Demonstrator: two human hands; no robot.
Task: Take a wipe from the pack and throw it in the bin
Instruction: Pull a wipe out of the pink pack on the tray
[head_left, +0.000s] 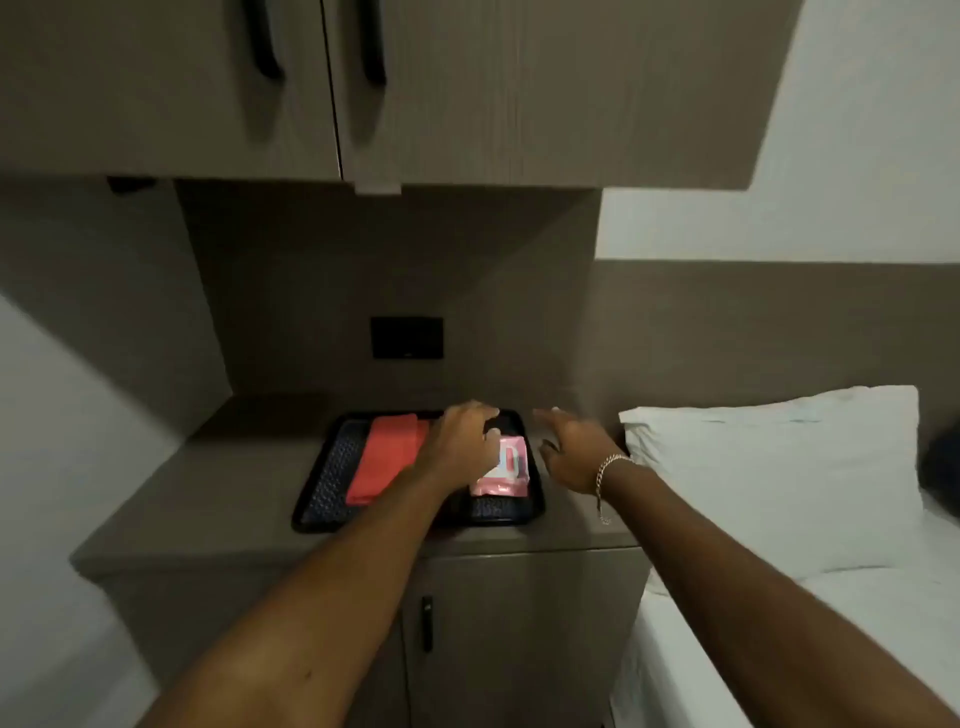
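A pink wipe pack (506, 470) lies on the right side of a black tray (322, 493) on the countertop. My left hand (462, 439) rests over the pack's left and far part, fingers curled down onto it; whether it grips the pack is unclear. My right hand (569, 449), with a chain bracelet at the wrist, hovers just right of the tray with its fingers spread and nothing in it. No bin is in view.
A folded red cloth (387, 457) lies on the tray's left half. Upper cabinets (467, 93) hang overhead. A black wall plate (407, 338) sits behind the counter. A bed with a white pillow (769, 467) adjoins on the right. A lower cabinet door (509, 623) is below.
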